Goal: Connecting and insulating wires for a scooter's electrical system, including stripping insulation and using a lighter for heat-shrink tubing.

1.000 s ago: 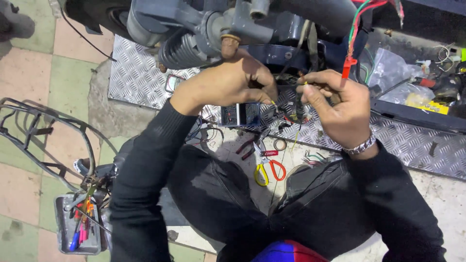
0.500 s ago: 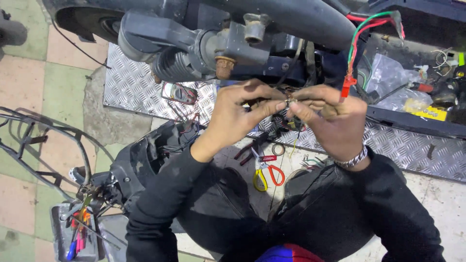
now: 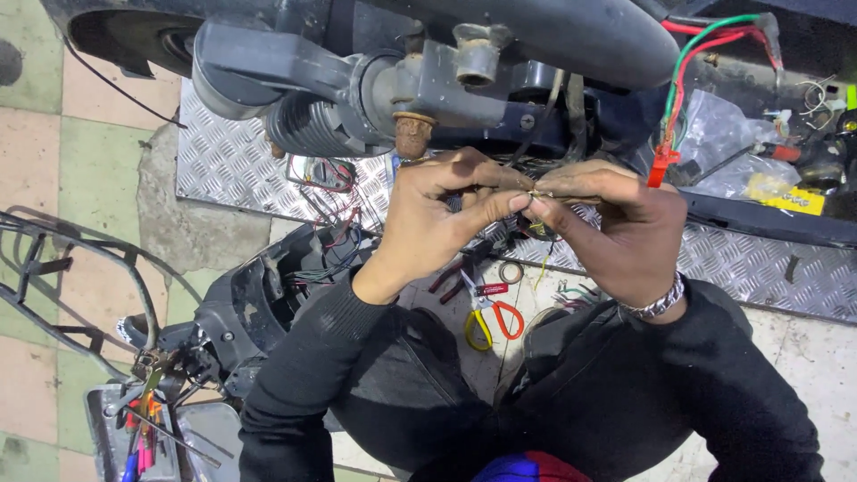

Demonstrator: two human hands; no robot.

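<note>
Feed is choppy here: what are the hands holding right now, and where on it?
Both hands, left hand and right hand, pinch a thin wire between their fingertips where they meet; which part of it cannot be told.

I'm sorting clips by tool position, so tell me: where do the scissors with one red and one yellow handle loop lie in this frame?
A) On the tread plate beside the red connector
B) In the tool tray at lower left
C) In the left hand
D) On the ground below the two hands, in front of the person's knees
D: the scissors lie on the ground below the left hand and right hand, which pinch a thin wire between them.
</note>
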